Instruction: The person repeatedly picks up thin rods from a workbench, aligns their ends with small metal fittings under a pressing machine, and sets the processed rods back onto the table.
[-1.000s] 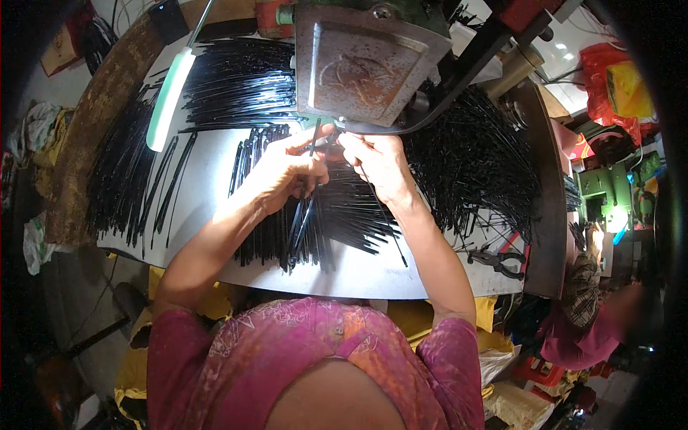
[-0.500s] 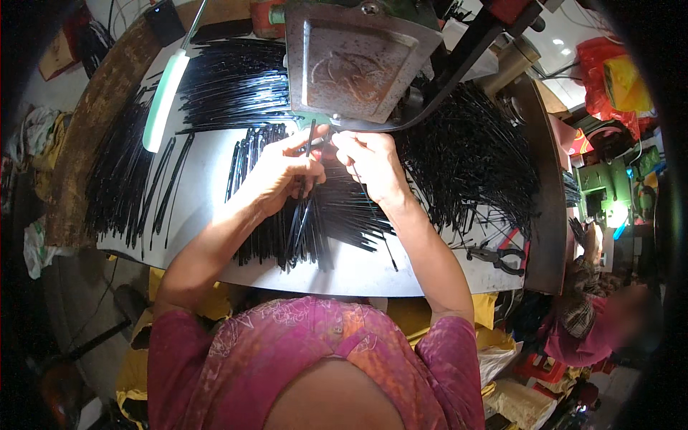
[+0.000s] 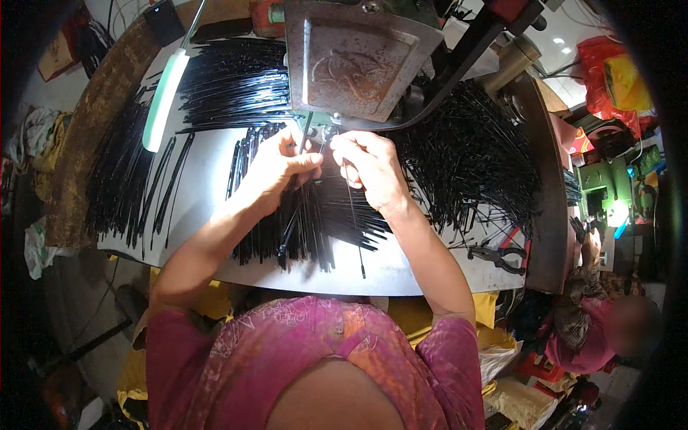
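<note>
Hands (image 3: 326, 168) nearer, on black rods (image 3: 315, 222)

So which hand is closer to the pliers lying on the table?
The right hand. The pliers lie down near the table's right edge, on that hand's side. The left hand is farther off, beyond the right hand, over the black rods.

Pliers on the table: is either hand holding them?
No, the pliers lie on the table's right side, apart from both hands, which are up at the machine.
</note>
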`<state>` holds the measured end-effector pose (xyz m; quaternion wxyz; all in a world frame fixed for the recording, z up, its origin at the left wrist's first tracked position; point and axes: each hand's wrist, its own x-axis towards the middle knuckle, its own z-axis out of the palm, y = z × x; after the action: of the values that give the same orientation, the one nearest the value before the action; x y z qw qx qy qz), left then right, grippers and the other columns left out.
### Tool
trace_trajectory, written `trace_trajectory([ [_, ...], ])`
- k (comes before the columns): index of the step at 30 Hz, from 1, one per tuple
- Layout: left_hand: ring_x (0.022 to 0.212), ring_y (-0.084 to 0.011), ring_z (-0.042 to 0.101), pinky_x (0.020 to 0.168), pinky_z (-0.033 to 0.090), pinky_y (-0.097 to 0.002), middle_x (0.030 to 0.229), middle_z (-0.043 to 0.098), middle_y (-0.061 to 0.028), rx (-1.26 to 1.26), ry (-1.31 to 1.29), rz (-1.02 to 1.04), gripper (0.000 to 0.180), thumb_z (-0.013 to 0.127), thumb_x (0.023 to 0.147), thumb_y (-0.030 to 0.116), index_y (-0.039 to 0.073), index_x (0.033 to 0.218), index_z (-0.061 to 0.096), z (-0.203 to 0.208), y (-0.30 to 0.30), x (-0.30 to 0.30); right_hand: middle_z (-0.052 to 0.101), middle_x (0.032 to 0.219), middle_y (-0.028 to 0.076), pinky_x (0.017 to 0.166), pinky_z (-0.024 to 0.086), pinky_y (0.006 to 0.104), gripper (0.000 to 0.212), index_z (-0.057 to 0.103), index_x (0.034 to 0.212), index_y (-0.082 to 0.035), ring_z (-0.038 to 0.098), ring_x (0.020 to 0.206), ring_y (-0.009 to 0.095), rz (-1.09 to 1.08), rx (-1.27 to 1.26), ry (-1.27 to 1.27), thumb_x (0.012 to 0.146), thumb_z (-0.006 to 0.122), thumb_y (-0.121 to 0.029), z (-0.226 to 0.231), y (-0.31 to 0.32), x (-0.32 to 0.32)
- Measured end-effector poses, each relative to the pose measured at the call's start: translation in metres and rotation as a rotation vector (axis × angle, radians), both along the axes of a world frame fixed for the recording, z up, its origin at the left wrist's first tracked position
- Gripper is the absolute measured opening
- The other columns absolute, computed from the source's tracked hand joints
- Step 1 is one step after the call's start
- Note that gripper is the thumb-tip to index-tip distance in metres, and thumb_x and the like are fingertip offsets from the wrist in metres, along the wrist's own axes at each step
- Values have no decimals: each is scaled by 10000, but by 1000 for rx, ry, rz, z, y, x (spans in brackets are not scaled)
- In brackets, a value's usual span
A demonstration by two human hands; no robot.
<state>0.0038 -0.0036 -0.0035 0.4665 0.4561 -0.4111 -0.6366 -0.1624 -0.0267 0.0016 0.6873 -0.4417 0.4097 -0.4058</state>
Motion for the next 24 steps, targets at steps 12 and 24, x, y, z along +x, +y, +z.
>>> trace_trajectory([
  [12, 455, -65, 421, 407, 302, -193, 648, 558, -80, -62, 45, 107, 213, 635, 715, -3, 47, 824, 460, -2, -5, -11, 479, 592, -16, 365, 291, 173, 154, 569, 770, -5, 388, 432, 28, -41, -69, 51, 848, 566, -138, -7, -5, 9],
  [24, 427, -62, 388, 377, 258, -189, 585, 524, -48, 48, 14, 109, 202, 632, 711, -3, 64, 756, 447, 2, -9, -8, 516, 628, 21, 364, 322, 176, 153, 580, 791, -6, 435, 434, 52, -56, -34, -42, 855, 548, -142, -6, 1, 13],
])
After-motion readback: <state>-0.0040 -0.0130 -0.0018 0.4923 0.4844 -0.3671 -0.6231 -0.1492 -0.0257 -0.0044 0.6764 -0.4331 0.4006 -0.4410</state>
